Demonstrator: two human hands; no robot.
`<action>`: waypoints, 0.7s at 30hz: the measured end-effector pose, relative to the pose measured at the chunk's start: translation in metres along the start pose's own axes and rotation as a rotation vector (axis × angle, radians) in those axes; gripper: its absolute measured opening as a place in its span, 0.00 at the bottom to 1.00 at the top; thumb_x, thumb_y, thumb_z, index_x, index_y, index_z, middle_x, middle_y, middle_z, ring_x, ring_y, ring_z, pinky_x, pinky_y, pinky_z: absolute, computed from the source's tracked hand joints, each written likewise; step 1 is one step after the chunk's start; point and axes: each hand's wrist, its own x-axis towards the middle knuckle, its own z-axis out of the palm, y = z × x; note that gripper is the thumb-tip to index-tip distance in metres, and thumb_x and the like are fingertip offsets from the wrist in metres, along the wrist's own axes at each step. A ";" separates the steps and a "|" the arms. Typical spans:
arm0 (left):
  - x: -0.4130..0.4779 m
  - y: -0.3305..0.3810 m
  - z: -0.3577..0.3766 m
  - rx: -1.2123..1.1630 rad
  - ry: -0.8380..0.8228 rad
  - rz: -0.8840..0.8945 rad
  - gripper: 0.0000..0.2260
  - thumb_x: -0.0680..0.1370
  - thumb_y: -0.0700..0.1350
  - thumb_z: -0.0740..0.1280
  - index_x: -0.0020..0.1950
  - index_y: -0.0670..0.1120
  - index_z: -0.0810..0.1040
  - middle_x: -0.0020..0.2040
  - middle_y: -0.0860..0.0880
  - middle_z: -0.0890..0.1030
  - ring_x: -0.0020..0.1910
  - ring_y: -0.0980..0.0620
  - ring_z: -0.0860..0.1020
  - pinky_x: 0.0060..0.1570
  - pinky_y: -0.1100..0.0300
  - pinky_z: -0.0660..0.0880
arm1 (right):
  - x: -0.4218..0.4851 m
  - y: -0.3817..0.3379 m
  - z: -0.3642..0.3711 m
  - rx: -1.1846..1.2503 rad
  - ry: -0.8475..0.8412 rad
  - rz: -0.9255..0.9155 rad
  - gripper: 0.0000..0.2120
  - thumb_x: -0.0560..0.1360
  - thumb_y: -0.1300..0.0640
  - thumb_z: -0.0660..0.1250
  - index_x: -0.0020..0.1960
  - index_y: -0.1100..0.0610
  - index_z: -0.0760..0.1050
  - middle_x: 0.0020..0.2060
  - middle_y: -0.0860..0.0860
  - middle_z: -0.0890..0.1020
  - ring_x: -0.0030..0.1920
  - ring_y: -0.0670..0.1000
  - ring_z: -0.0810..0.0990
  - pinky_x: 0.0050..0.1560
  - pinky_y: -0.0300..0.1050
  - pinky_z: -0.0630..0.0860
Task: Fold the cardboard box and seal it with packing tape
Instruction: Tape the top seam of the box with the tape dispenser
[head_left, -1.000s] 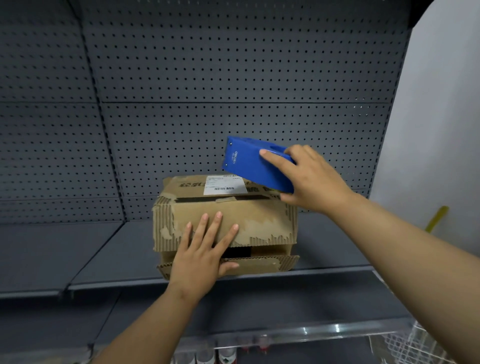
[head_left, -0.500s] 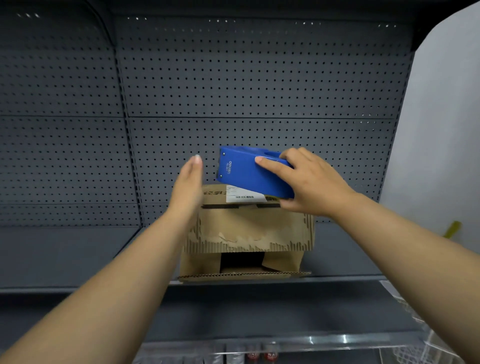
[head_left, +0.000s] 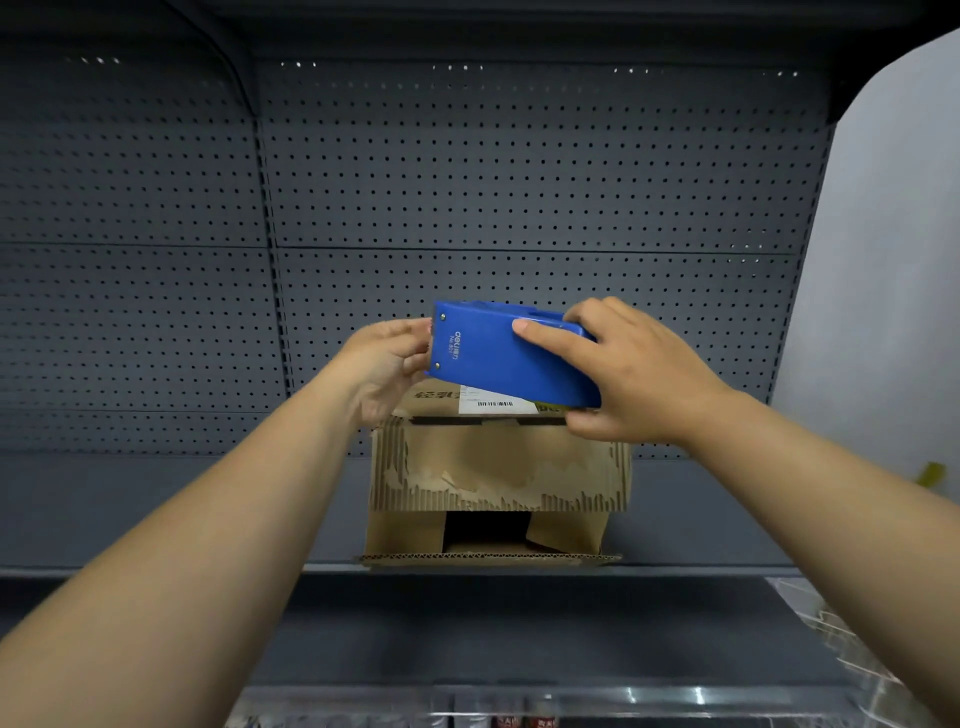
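A worn brown cardboard box (head_left: 498, 467) stands on the grey shelf (head_left: 156, 509), its front flap torn to bare corrugation and a dark gap open at its lower front. A white label with a barcode shows on its top. My right hand (head_left: 628, 374) grips a blue tape dispenser (head_left: 509, 358) just above the box top. My left hand (head_left: 387, 364) is at the dispenser's left end, fingers curled at its edge; whether they pinch tape is hidden.
Grey pegboard (head_left: 519, 182) backs the shelf. A clear plastic rail (head_left: 571, 696) edges the lower shelf, with small bottles below it. A wire basket (head_left: 852, 639) sits at the lower right beside a white wall (head_left: 893, 260).
My left hand left the box's front flap, rose, and reached the dispenser's left end. The front flap now hangs free. My right hand kept the dispenser over the box top.
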 end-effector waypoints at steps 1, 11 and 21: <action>0.000 0.001 0.000 -0.003 -0.012 0.000 0.08 0.78 0.44 0.64 0.53 0.41 0.78 0.44 0.47 0.80 0.44 0.50 0.75 0.41 0.64 0.78 | 0.000 0.000 -0.002 0.012 -0.004 0.006 0.37 0.62 0.47 0.64 0.70 0.49 0.60 0.45 0.55 0.75 0.40 0.56 0.73 0.41 0.40 0.64; -0.016 -0.006 0.005 0.124 -0.038 0.027 0.07 0.76 0.33 0.64 0.44 0.42 0.78 0.33 0.53 0.82 0.31 0.57 0.78 0.40 0.67 0.75 | -0.009 -0.003 -0.017 0.094 -0.033 -0.009 0.36 0.61 0.45 0.58 0.69 0.48 0.60 0.43 0.53 0.72 0.40 0.50 0.64 0.39 0.41 0.62; -0.035 -0.018 0.016 0.039 0.139 0.057 0.09 0.78 0.37 0.63 0.38 0.44 0.76 0.31 0.49 0.78 0.32 0.52 0.70 0.31 0.66 0.73 | -0.023 -0.018 -0.027 0.143 -0.109 0.019 0.37 0.62 0.43 0.58 0.71 0.46 0.57 0.44 0.51 0.70 0.41 0.51 0.67 0.39 0.42 0.65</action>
